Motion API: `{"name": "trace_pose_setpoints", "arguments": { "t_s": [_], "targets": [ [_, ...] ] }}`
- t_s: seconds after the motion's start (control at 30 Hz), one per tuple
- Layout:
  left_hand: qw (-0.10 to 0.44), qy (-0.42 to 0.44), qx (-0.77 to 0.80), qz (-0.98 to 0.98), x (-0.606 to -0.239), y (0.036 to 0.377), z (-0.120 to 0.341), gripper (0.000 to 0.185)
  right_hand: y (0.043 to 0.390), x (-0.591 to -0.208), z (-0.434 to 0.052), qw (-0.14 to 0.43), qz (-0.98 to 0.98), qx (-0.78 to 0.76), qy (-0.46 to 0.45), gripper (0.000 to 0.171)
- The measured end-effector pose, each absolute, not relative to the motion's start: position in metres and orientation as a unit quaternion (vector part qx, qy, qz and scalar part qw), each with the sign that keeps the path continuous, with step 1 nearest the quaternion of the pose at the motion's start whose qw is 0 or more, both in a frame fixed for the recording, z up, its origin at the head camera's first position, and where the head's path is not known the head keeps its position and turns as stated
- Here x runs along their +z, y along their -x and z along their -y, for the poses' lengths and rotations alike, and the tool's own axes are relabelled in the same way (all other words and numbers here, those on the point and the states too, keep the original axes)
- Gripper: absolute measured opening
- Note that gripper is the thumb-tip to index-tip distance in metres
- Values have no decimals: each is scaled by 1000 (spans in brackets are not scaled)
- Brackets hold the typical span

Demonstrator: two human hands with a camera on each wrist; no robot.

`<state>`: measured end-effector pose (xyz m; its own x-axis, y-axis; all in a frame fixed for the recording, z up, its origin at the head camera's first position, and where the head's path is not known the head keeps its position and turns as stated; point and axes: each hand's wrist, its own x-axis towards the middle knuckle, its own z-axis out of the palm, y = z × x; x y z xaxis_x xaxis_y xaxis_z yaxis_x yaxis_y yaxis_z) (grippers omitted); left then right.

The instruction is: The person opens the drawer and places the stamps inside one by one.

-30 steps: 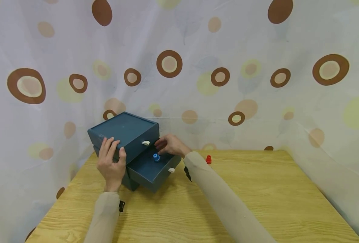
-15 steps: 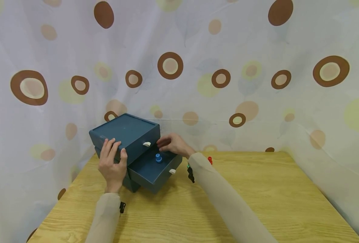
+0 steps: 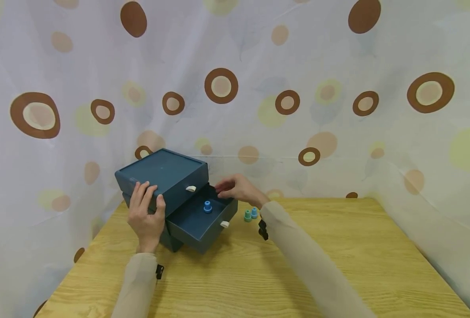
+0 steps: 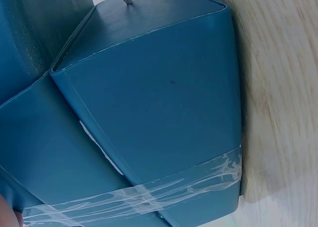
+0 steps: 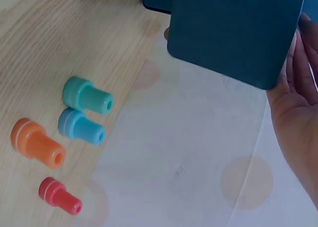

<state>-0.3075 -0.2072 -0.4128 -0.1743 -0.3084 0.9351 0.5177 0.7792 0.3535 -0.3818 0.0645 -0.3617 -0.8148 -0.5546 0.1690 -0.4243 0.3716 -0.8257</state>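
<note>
A dark blue drawer cabinet (image 3: 161, 172) stands on the left of the table with its middle drawer (image 3: 191, 221) pulled out. Inside that drawer a blue stepped plastic peg (image 3: 207, 206) stands upright. My left hand (image 3: 145, 218) rests against the cabinet's near left side, fingers over the top edge and thumb by the front corner. Over the drawer's far right wall is my right hand (image 3: 240, 189), its fingers loosely bent and apart from the peg; I see nothing in it. The right wrist view shows the drawer's outer side (image 5: 228, 38) beside this hand.
A green peg (image 3: 247, 216) and a light blue peg (image 3: 254, 213) stand right of the drawer. The right wrist view adds an orange peg (image 5: 37, 143) and a red peg (image 5: 59, 195), both covered by my arm in the head view. A patterned curtain (image 3: 235, 123) hangs behind the table.
My right hand has shifted right, away from the blue peg, uncovering the green and light blue pegs. My arm now covers the red one. The left hand stays on the cabinet.
</note>
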Motion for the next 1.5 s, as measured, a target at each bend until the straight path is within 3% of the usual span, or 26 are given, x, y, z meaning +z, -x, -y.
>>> {"name": "trace_pose_setpoints", "arguments": {
  "t_s": [0.7, 1.5],
  "targets": [
    [643, 80, -327, 688, -413, 305, 208, 38, 375, -368, -112, 60, -823, -502, 258, 29],
    [651, 92, -339, 673, -411, 308, 206, 35, 372, -409, -159, 72, -828, -500, 243, 26]
  ]
}}
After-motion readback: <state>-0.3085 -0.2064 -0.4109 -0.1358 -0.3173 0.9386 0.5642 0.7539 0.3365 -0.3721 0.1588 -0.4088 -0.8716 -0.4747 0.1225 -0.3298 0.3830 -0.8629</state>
